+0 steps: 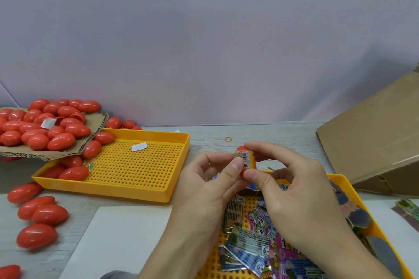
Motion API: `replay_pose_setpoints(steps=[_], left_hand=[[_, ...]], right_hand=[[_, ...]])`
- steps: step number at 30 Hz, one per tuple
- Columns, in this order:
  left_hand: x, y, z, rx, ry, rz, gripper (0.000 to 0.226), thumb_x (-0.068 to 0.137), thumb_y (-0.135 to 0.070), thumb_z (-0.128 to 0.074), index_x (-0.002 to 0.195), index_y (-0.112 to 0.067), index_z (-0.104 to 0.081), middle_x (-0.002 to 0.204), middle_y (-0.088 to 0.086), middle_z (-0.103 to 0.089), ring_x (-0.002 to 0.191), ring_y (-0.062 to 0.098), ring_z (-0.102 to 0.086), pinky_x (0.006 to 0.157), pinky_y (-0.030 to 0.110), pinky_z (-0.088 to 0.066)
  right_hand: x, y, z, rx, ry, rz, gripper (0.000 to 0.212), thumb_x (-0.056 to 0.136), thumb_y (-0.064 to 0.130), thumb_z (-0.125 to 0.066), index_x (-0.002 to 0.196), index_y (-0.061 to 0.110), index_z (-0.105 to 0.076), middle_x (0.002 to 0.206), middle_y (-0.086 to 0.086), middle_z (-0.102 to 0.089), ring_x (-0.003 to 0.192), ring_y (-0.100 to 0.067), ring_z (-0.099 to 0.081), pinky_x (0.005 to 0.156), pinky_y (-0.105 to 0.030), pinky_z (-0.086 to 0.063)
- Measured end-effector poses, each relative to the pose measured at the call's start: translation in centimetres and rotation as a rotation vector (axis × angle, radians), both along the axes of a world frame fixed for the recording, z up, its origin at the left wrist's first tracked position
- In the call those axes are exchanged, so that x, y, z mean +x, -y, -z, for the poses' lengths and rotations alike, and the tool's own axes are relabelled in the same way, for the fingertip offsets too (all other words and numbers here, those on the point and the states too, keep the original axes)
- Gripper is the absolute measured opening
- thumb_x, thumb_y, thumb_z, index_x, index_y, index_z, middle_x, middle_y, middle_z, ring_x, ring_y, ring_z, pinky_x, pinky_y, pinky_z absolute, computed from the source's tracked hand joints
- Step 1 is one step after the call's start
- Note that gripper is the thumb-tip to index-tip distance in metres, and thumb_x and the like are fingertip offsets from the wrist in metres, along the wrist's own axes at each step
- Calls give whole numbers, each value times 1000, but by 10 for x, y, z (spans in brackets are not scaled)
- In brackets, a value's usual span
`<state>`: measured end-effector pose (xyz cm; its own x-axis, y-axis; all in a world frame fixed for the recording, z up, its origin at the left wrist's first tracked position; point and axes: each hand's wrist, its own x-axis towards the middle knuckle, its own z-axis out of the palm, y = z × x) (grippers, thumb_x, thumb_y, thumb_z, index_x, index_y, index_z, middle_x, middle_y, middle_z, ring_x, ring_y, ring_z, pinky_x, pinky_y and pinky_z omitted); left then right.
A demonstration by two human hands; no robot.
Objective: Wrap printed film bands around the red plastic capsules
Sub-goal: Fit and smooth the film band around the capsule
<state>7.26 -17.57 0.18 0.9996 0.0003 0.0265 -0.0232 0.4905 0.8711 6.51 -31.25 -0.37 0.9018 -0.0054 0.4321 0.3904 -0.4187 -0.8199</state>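
Holding 1 banded capsule [246, 161], 2 hands [254, 179]

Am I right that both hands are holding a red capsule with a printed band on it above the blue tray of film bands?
Not quite: the tray is yellow, not blue. The head view shows both hands, left and right, holding the banded red capsule above the film bands.

Head camera (close) looks down onto the table [260, 136].
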Motion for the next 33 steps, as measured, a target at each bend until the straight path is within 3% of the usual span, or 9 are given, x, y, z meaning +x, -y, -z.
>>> replay_pose_setpoints(steps=[7, 10, 13, 15, 17, 21, 25, 28, 33], left_hand=[[-1, -1, 0, 91, 32, -11, 21, 59, -22, -79, 74, -13, -69, 79, 9, -72, 74, 22, -73, 70, 29, -60], [-2, 1, -4, 7, -8, 24, 17, 74, -19, -72, 85, -6, -66, 82, 16, -73, 75, 28, -73, 69, 30, -60], [-2, 3, -6, -80, -91, 117, 31, 86, -18, -60, 103, 7, -64, 91, 24, -73, 84, 34, -74, 70, 32, -62], [-3, 4, -6, -63, -98, 171, 33, 89, -19, -59, 104, 9, -66, 98, 28, -72, 94, 38, -72, 77, 35, -62], [-3, 4, -5, -58, -81, 151, 35, 84, -19, -64, 104, 9, -65, 97, 27, -73, 90, 36, -73, 73, 33, -62], [0, 2, -3, -13, -25, 8, 36, 68, -17, -77, 96, 1, -62, 85, 20, -73, 73, 29, -74, 66, 31, -61], [0, 1, 2, 165, 18, -62, 37, 62, -21, -92, 82, -10, -64, 87, 17, -73, 82, 29, -75, 68, 32, -60], [0, 2, 2, 165, 40, -49, 29, 68, -25, -88, 80, -12, -65, 87, 14, -74, 83, 27, -75, 70, 30, -60], [1, 1, 3, 115, 60, -36, 9, 83, -9, -68, 87, -2, -64, 89, 17, -74, 81, 27, -74, 70, 26, -60]], right_hand=[[0, 0, -1, 33, -16, 3, 30, 81, 33, -67, 105, 51, -64, 103, 23, -67, 92, 3, -62, 74, -13, -52], [1, 0, -2, 109, -16, -14, 28, 81, 32, -67, 102, 51, -66, 100, 23, -68, 89, 0, -66, 73, -19, -55], [1, 0, -1, 181, -46, -74, 32, 86, 19, -69, 102, 47, -70, 103, 22, -70, 88, -5, -70, 76, -29, -59], [2, 0, -1, 197, -53, -101, 34, 88, 14, -68, 105, 43, -70, 104, 21, -71, 93, -5, -70, 81, -32, -58], [2, 0, -1, 191, -53, -118, 36, 89, 12, -67, 109, 41, -69, 106, 20, -70, 100, -4, -68, 82, -33, -58], [1, 0, -1, 113, 35, -80, 33, 87, 16, -71, 106, 42, -65, 98, 16, -68, 102, -8, -64, 71, -26, -58], [-1, -3, -1, 35, 45, -75, 33, 80, 24, -76, 105, 42, -65, 97, 18, -69, 97, -7, -66, 67, -23, -56], [1, -3, 0, 23, 43, -26, 33, 80, 20, -75, 105, 39, -68, 94, 20, -69, 93, -3, -67, 66, -20, -56], [4, 1, 1, 197, -50, -112, 40, 85, 0, -70, 104, 35, -70, 94, 20, -73, 92, 2, -68, 68, -9, -53]])
